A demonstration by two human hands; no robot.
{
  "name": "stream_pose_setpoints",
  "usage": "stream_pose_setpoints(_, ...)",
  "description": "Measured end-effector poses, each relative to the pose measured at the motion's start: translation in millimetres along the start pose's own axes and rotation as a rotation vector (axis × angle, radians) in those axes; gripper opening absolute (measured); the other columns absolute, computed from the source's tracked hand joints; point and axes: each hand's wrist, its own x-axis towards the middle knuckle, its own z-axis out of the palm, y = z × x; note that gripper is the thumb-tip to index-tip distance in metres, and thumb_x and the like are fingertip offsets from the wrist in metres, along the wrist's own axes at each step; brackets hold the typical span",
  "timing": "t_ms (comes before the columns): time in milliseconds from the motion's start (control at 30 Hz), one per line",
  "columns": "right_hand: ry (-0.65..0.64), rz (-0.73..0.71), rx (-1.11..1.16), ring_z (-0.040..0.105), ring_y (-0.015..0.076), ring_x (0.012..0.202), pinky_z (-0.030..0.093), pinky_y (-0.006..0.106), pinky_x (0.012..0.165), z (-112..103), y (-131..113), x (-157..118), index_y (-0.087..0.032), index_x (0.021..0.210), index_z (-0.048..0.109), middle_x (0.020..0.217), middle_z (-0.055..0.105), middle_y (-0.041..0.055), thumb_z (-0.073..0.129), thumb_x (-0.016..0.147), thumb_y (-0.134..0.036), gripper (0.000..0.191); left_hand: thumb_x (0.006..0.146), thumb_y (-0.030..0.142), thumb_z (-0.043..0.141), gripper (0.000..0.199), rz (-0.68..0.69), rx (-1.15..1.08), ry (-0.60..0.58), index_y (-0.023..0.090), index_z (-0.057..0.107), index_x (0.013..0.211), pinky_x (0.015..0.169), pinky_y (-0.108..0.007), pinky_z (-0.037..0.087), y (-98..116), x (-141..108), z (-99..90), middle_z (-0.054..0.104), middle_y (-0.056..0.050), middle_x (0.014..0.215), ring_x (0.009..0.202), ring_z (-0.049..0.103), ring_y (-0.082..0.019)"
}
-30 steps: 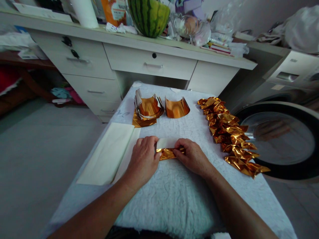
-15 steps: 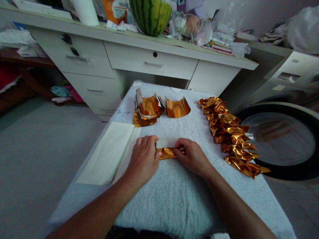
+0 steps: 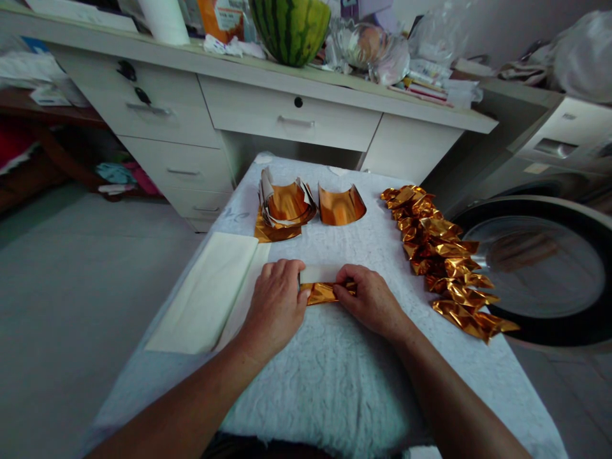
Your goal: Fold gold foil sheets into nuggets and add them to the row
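Observation:
On the cloth-covered table (image 3: 344,382), a small gold foil sheet (image 3: 322,293) lies with a white strip (image 3: 319,274) along its far side. My left hand (image 3: 280,299) grips the left end, thumb on the foil. The right end is pinched by my right hand (image 3: 366,296). Beyond them stand a stack of curved gold sheets (image 3: 287,203) and a single curved gold sheet (image 3: 341,205). White paper sheets (image 3: 208,293) lie left of my left hand. A row of folded gold foil pieces (image 3: 442,255) runs down the right side.
Behind the table is a white desk (image 3: 296,121) with drawers, bearing a cut watermelon (image 3: 291,29), a white roll (image 3: 165,22) and plastic bags. A washing machine's round door (image 3: 540,268) stands beside the table's right edge.

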Motion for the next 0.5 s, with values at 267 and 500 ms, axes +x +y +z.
stream_pose_setpoints(267, 0.002, -0.003, 0.009, 0.055, 0.0139, 0.067, 0.037, 0.025, 0.063, 1.3, 0.6, 1.2, -0.019, 0.073, 0.059, 0.072, 0.064, -0.0005, 0.059, 0.078, -0.014, 0.007, 0.082, 0.014, 0.058, 0.025, 0.015, 0.005, 0.011, 0.021, 0.05, 0.105, 0.091, -0.043, 0.044, -2.3, -0.3, 2.0, 0.058, -0.006, 0.105, 0.102, 0.05, -0.027)
stream_pose_setpoints(500, -0.004, 0.001, 0.011, 0.055, 0.014, 0.067, 0.037, 0.025, 0.064, 0.2, -0.4, 1.6, -0.019, 0.074, 0.058, 0.073, 0.063, -0.0001, 0.059, 0.079, -0.015, 0.007, 0.082, 0.013, 0.057, 0.026, 0.011, 0.002, -0.002, 0.02, 0.051, 0.106, 0.091, -0.045, 0.044, -0.8, -0.6, 1.0, 0.058, -0.008, 0.107, 0.103, 0.049, -0.028)
